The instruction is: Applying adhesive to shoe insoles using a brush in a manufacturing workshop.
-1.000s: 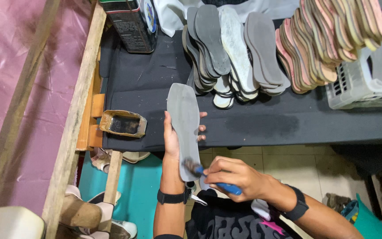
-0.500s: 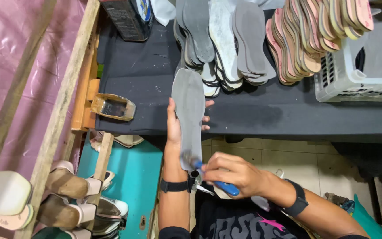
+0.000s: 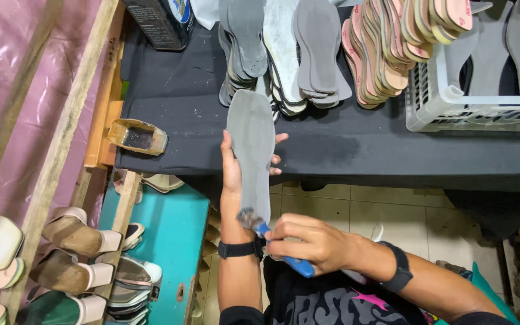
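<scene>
Both forearms are bare. The left hand [image 3: 232,171] has a narrow black band at the wrist, and the right hand [image 3: 308,242] has a broader black wristband. The torso wears a black T-shirt [image 3: 326,304] printed with grey lettering and a pink star.

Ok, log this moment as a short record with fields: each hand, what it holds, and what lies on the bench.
left hand: holds a grey insole upright from behind, fingers wrapped round its edge
right hand: grips a blue-handled brush, bristles at the insole's lower end
bench: black table with grey sole stacks, pink-edged soles, white basket, small glue tray
lower left: finished sandals
</scene>
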